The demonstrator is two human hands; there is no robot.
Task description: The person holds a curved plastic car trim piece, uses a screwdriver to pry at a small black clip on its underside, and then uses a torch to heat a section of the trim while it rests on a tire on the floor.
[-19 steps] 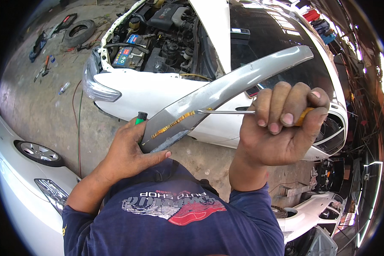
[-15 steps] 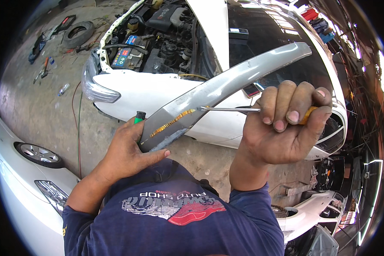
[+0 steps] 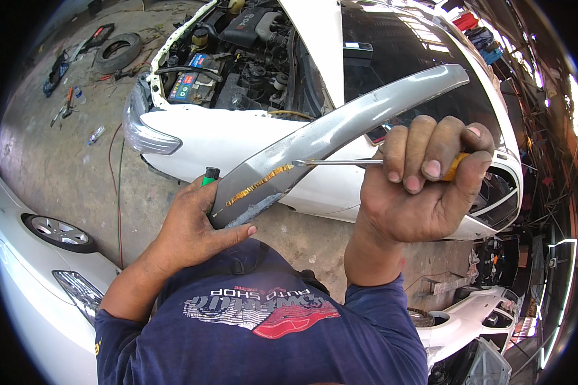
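Note:
A long, curved grey car trim piece [image 3: 353, 125] slants up to the right in front of me. My left hand [image 3: 196, 221] is closed round its lower end, and a green lighter [image 3: 210, 176] with a black top sticks up from the same grip. Along the trim's face runs a brownish-yellow ridged strip [image 3: 258, 185]. My right hand [image 3: 430, 179] is closed on the yellow handle of a screwdriver [image 3: 347, 162]. The metal shaft points left, its flattened tip against the trim at the strip's upper end. My right palm faces up toward the view.
A white car [image 3: 237, 141] with its hood up and engine bay exposed stands ahead, a phone-like device [image 3: 358, 47] on its windshield area. Another pale car [image 3: 38, 282] is at left. A tire [image 3: 117, 52], tools and bottles lie on the concrete floor at upper left.
My right hand has shifted slightly left and up with the screwdriver, its tip sliding a little left along the trim. The left hand and trim have stayed put.

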